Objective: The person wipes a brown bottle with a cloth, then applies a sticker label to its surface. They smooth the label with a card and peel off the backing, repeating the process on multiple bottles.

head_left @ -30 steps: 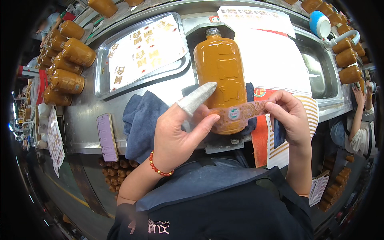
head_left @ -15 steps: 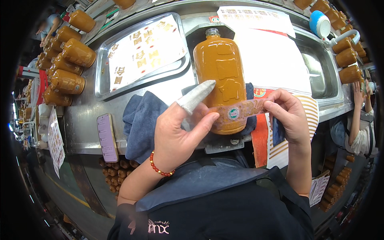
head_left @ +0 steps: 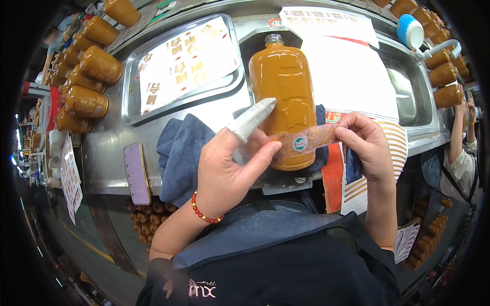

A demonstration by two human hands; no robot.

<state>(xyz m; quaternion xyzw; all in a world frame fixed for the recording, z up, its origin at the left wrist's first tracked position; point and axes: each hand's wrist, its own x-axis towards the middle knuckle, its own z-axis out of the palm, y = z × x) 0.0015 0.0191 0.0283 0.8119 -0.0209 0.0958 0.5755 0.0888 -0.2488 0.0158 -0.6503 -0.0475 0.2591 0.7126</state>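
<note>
A large brown glazed bottle [head_left: 286, 76] with a clear glass neck lies on its side in front of me, its neck pointing away. Across its near end stretches a translucent decal strip [head_left: 319, 140] with a green round mark. My right hand [head_left: 365, 143] pinches the strip's right end between thumb and fingers. At the other end, the thumb and fingers of my left hand [head_left: 224, 163] grip the strip; its index finger wears a whitish cloth cover [head_left: 252, 120] and points along the bottle's left side. Blue cloth [head_left: 321, 153] shows beneath the bottle.
Left of the bottle, a metal tray [head_left: 234, 84] holds a printed decal sheet [head_left: 178, 66]. A folded blue towel [head_left: 184, 148] and a phone [head_left: 136, 173] lie nearer. To the right are white paper sheets [head_left: 352, 76] and a sink [head_left: 408, 86]. Brown bottles [head_left: 99, 64] line the left.
Both hands keep their hold on the strip, almost still. The bottle and the strip have shifted very slightly in the picture. At the far right, another person's arms have moved.
</note>
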